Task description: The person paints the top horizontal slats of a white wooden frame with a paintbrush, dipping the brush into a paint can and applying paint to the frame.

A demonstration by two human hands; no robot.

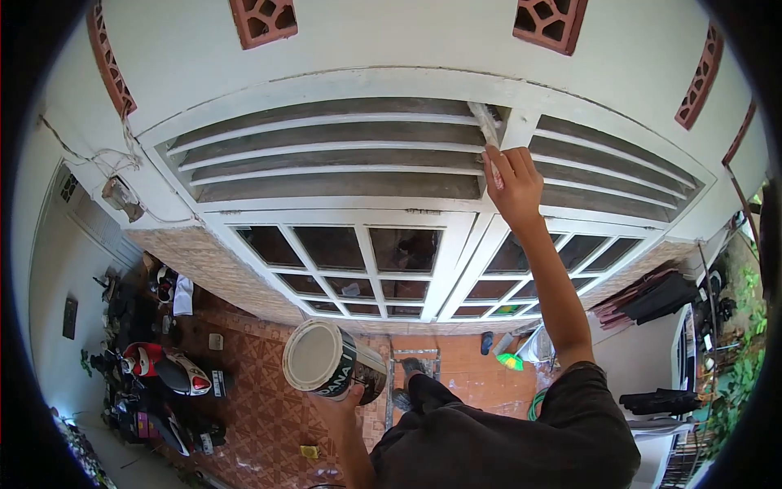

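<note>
In the head view, the right hand (pixel 513 181) is closed around a paintbrush (pixel 488 126), its bristles at the end of the upper slats (pixel 391 117), beside the white frame post (pixel 518 126). The left hand (pixel 336 401), fingers curled, supports 1 tilted paint can (pixel 358 371) from below, above the tiled floor (pixel 261 383).

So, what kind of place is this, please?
It looks like the tiled front porch or yard of a house: shuttered windows in a white wall, parked motorbikes, and green plants at the side.
</note>
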